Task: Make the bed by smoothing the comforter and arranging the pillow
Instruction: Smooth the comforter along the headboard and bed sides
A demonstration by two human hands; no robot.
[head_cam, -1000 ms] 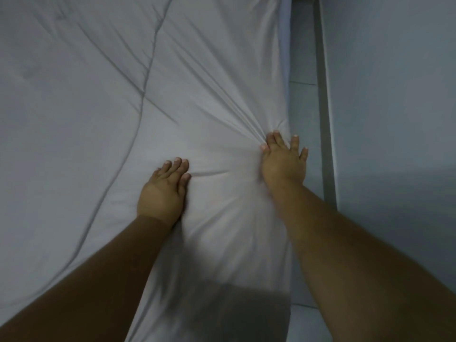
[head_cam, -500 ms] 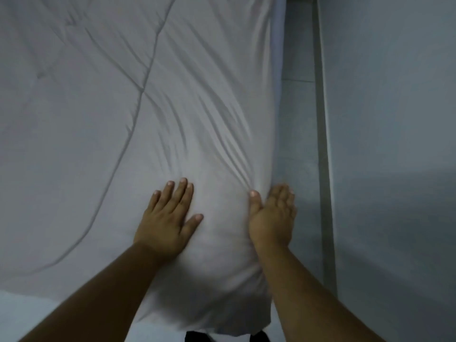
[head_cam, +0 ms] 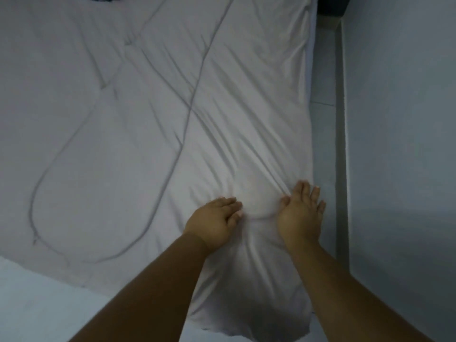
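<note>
Where the near corner hangs off the bed edge, the white comforter [head_cam: 148, 149] droops over pale floor [head_cam: 37, 304] at lower left. Both forearms reach in from the near side. Left hand [head_cam: 213, 222] flat on the fabric, fingers together pointing right, palm down, gripping nothing. Right hand [head_cam: 301, 213] just beside it, fingers spread and pressed flat near the comforter's right edge, also gripping nothing. Small puffed bulge between the two hands. Creases fan out from the hands toward far right. Curved stitched quilting lines loop across left and middle. Comforter covers most of the bed. Narrow floor strip, then wall [head_cam: 399, 144] on the right. Dark object at far right corner, unclear.
</note>
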